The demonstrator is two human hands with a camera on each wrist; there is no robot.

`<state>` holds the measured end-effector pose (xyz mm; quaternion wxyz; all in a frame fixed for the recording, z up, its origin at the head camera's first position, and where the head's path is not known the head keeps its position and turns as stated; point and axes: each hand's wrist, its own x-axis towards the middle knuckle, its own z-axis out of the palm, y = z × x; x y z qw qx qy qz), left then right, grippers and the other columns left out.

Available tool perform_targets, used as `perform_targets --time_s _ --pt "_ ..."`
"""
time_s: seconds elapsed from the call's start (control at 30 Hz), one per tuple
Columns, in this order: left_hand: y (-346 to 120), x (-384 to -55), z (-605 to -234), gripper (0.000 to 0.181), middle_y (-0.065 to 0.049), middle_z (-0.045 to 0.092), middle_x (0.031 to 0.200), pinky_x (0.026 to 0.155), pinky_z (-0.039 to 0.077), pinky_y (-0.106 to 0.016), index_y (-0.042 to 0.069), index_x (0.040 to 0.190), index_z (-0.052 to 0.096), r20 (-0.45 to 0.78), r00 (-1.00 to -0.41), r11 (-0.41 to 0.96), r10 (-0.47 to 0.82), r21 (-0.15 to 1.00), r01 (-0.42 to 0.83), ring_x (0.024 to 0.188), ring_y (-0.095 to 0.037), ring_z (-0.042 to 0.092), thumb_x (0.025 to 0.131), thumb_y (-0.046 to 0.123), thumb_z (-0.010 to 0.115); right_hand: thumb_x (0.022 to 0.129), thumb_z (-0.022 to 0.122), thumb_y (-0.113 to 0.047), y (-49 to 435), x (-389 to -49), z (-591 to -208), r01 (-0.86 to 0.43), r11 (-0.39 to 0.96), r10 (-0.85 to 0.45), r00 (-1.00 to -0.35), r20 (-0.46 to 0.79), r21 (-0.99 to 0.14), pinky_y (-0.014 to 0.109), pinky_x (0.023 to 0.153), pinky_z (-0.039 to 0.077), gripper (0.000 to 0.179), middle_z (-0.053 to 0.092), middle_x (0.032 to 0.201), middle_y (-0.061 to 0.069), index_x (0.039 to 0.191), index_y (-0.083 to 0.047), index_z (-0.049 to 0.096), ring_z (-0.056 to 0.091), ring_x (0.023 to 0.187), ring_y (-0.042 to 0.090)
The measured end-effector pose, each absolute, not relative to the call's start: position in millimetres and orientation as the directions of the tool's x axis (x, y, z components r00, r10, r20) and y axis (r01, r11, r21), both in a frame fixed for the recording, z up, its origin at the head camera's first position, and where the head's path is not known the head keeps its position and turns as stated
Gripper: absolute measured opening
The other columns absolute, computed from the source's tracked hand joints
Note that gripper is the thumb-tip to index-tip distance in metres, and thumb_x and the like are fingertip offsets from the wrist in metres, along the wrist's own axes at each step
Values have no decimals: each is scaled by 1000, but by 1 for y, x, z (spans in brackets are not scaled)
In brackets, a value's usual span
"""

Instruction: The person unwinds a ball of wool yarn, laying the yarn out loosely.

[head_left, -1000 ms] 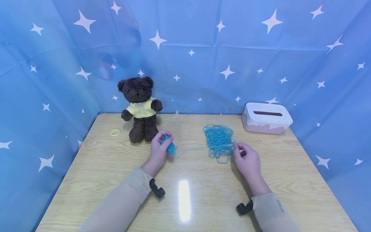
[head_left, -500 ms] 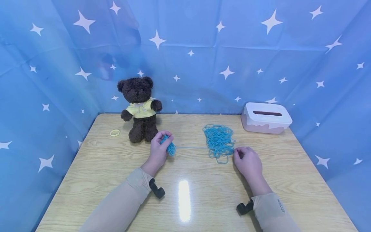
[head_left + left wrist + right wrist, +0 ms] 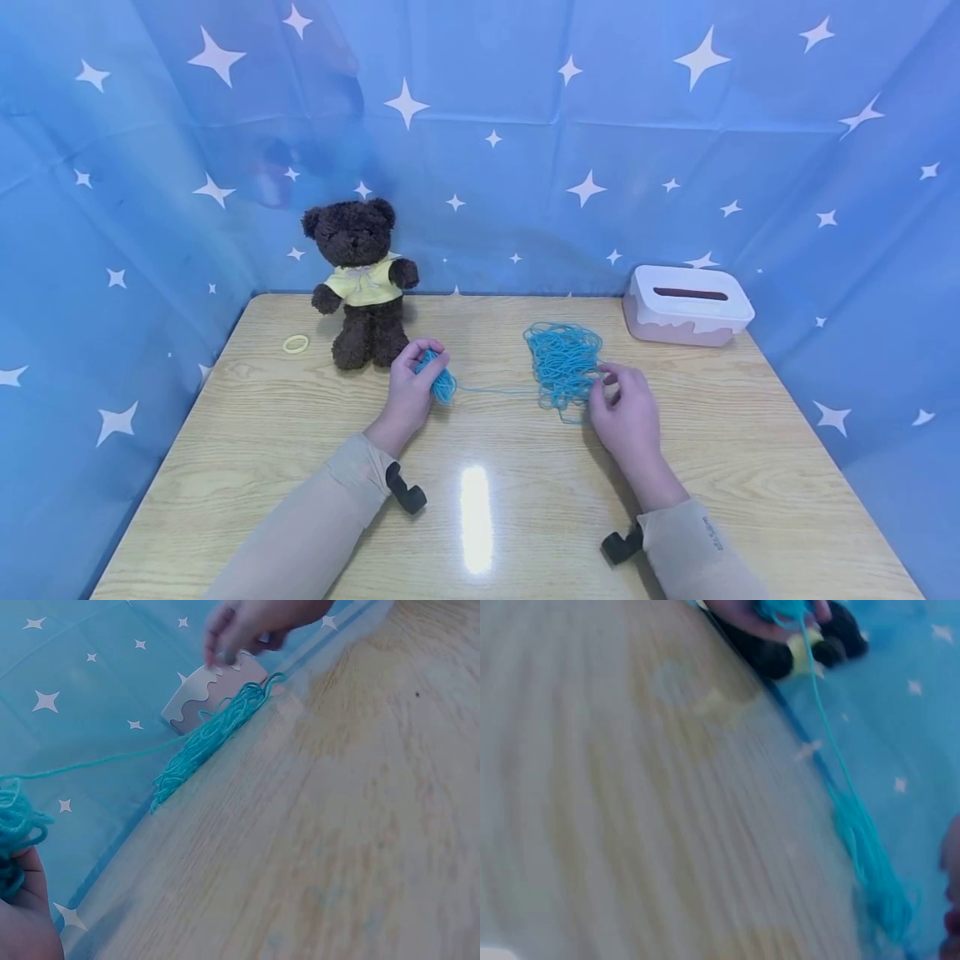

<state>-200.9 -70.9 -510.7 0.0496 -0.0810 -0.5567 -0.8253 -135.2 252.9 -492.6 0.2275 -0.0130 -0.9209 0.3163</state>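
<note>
In the head view my left hand [image 3: 409, 385] grips a small bundle of blue yarn [image 3: 445, 387] between thumb and fingers. A single strand [image 3: 495, 391] runs from that bundle to a looser yarn pile [image 3: 562, 358] spread on the table at centre right. Beside the pile's right edge is my right hand [image 3: 628, 414], its thumb and fingers loosely bent and apart. The left wrist view shows the right hand [image 3: 262, 624] over the pile [image 3: 206, 746], with no yarn visible in its fingers. From the right wrist the strand [image 3: 826, 720] appears taut above the table.
A dark brown teddy bear [image 3: 363, 287] in a yellow top stands just behind my left hand. Left of it lies a pale yellow ring [image 3: 296, 344]. A white and pink tissue box [image 3: 686, 308] stands at the back right. A starry blue curtain [image 3: 480, 167] surrounds the table.
My right hand has shifted left and its fingers have parted at the pile's edge. The strand between bundle and pile now hangs slightly lower. My left hand keeps its place.
</note>
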Motion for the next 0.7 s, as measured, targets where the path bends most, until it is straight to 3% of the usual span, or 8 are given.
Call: perform_targets --time_s 0.13,0.23,0.5,0.6,0.7 --pt "-71 -201 -511 8 5 63 86 61 48 -17 6 106 64 175 -985 -371 7 915 160 65 -5 54 103 -2 66 100 72 -7 220 -134 -489 -298 729 35 -883 469 -616 24 69 54 27 71 111 16 125 2 73 60 76 13" --pt "-70 -201 -511 8 5 62 85 61 48 -17 6 106 65 168 -986 -369 9 917 153 65 -5 54 103 -1 66 102 74 -10 193 -133 -488 -356 678 -101 -912 398 -643 21 72 58 33 72 117 15 133 0 71 61 79 5" --pt "-70 -201 -510 10 5 65 90 64 51 -18 -3 111 63 182 -983 -352 12 921 166 69 -6 57 103 0 68 105 73 -23 141 -137 -489 -386 650 -302 -922 243 -655 28 81 63 51 71 143 15 152 -6 62 70 87 9" --pt "-70 -201 -510 10 5 66 92 64 51 -17 -4 111 62 184 -983 -353 9 920 169 71 -6 58 103 0 67 108 70 -29 132 -140 -493 -374 652 -333 -923 194 -659 27 82 62 49 75 141 10 153 -9 63 72 87 8" --pt "-71 -201 -511 10 4 66 93 64 51 -17 -5 111 62 183 -983 -361 6 917 169 70 -5 58 102 -1 66 110 67 -31 127 -140 -495 -380 635 -358 -916 180 -672 27 82 62 43 82 127 6 148 -10 68 73 87 8"
